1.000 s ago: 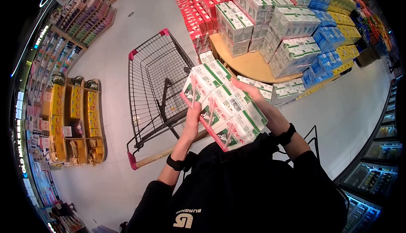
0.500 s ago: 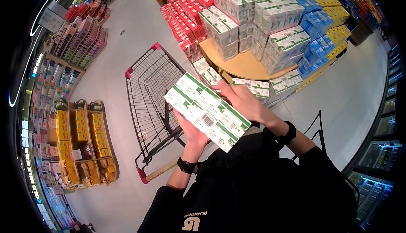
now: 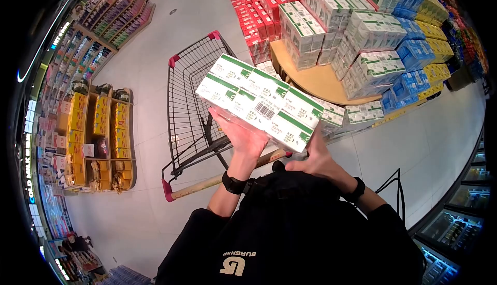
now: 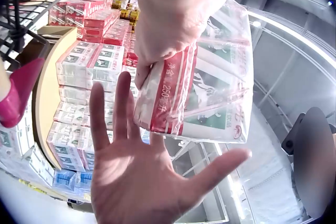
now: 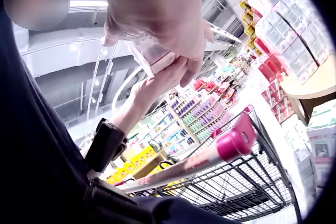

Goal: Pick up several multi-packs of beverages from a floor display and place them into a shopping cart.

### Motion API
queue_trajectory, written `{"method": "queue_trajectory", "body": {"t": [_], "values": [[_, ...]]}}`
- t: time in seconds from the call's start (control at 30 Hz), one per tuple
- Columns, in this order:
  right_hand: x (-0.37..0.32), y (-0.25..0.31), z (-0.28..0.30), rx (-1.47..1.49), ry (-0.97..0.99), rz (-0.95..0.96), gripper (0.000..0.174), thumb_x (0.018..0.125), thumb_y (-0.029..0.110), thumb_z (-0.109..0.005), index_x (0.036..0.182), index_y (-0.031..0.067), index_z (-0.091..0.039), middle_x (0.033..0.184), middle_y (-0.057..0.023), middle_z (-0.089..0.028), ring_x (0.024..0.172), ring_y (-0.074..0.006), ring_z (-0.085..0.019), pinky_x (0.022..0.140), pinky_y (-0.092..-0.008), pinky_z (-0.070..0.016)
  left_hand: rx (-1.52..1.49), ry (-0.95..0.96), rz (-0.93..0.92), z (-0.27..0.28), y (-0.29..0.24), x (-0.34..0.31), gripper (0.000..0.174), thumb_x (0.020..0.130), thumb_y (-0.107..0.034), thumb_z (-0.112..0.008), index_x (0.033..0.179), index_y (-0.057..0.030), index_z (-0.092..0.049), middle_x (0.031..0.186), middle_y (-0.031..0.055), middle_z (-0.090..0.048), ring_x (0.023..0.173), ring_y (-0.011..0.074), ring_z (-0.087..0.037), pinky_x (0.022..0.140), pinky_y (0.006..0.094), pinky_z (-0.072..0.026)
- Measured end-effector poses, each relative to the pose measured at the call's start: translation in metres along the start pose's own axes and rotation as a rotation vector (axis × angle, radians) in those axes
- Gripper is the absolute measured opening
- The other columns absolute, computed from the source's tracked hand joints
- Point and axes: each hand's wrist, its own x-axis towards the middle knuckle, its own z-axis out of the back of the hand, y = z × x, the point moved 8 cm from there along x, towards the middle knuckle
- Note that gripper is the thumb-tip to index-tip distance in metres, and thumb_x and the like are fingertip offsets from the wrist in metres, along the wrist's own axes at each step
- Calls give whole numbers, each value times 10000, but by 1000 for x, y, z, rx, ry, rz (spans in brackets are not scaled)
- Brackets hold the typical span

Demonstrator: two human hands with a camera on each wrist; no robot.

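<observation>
A supermarket hall, pale floor [image 3: 150, 62] on every side. To the right, a round wooden stand [image 3: 316, 80] heaped with shrink-wrapped carton packs: green-and-white stacks [image 3: 373, 41] in the middle, red stacks [image 3: 256, 10] behind, blue stacks [image 3: 414, 52] and yellow stacks [image 3: 439, 32] at the far edge. To the left, well apart, low shelves [image 3: 101, 140] full of yellow goods. Along the right rim, glass-fronted coolers [image 3: 455, 223]. Straight ahead, a wire shopping cart [image 3: 194, 98], its pale handle [image 3: 207, 184] with pink end caps nearest the body. Raised before the chest, above the cart's near right corner and between cart and stand, a multipack [image 3: 259, 104] of green-and-white cartons in clear wrap, barcode [image 3: 265, 110] facing up. Long axis slanting from far left, over the basket, to near right, toward the stand. Beneath the near long side, about mid-length, the left hand [image 3: 243, 135]: palm up, fingers straight and spread wide in the left wrist view, bearing the load from below rather than clasping it. At the near right end, under the corner, the right hand [image 3: 316, 158]: fingers curled round that end in both wrist views, gripping wrap and carton edge. Both hands thus on the body's side of the pack, with the pack up and away from them, the left nearer the cart and the right nearer the stand. Black wristbands [image 3: 234, 183] on both forearms.
</observation>
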Motion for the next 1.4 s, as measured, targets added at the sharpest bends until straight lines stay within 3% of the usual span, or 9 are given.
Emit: {"method": "queue_trajectory", "body": {"t": [0.2,0.43,0.8,0.9,1.0,1.03,1.07,1.23,1.4], "values": [[17,-11,-1,-85,-126,-60,515,771,176,-850,1193,4,-610,1076,-60,-663,1002,-150,-603,871,-327,-497,-155,180,30,-13,-9,-5,935,851,-845,-304,1521,-193,-321,1530,29,-367,1386,270,-354,1136,496,-287],[20,26,6,-163,2,51,463,755,110,-843,1169,31,-650,1068,-51,-687,979,-145,-628,845,-300,-511,-78,183,85,-2,-15,-17,782,938,-654,-359,1496,-105,-358,1534,67,-367,1411,278,-333,1161,488,-246],[21,12,9,-73,-7,-85,688,671,185,-916,1241,11,-573,1151,-82,-646,1037,-150,-606,898,-317,-500,-219,157,131,5,-15,-17,933,867,-789,-361,1529,-135,-297,1572,71,-297,1429,297,-294,1162,510,-229],[9,-29,28,-9,30,-141,649,767,264,-849,1287,24,-544,1229,-69,-609,1089,-142,-585,921,-304,-488,-474,260,176,-1,-18,-19,1022,817,-873,-318,1539,-152,-272,1580,87,-264,1438,313,-262,1150,550,-240],[2,-80,47,201,-38,-154,576,866,273,-729,1338,34,-503,1280,-66,-580,1157,-171,-554,972,-310,-455,-270,513,101,-24,-30,-26,1110,764,-935,-266,1545,-146,-257,1569,101,-281,1427,332,-276,1139,587,-250],[5,-76,48,396,-62,-15,487,909,183,-656,1343,32,-496,1257,-74,-588,1167,-204,-551,991,-332,-438,182,136,-14,-12,-36,-28,1163,728,-966,-215,1550,-144,-244,1563,105,-297,1419,333,-300,1143,593,-252],[7,-78,55,466,-82,-3,541,910,291,-641,1360,40,-478,1271,-74,-579,1187,-217,-541,1011,-353,-429,-6,600,-2,-12,-37,-33,1161,736,-956,-239,1552,-130,-236,1549,106,-326,1410,314,-333,1156,519,-278],[32,-38,51,803,3,-24,1049,740,833,-534,1463,92,-361,1406,-74,-485,1274,-264,-487,1075,-449,-403,1341,625,-247,-35,-32,-48,1066,699,-297,-882,1480,21,-229,1486,159,-369,1345,263,-398,1108,404,-334],[39,-31,49,917,-103,-82,1170,671,925,-453,1508,123,-295,1470,-60,-421,1317,-259,-440,1095,-473,-385,1178,205,-56,-78,-17,-59,1130,639,-270,-917,1442,48,-188,1380,210,-402,1305,319,-424,1081,437,-348]]}}
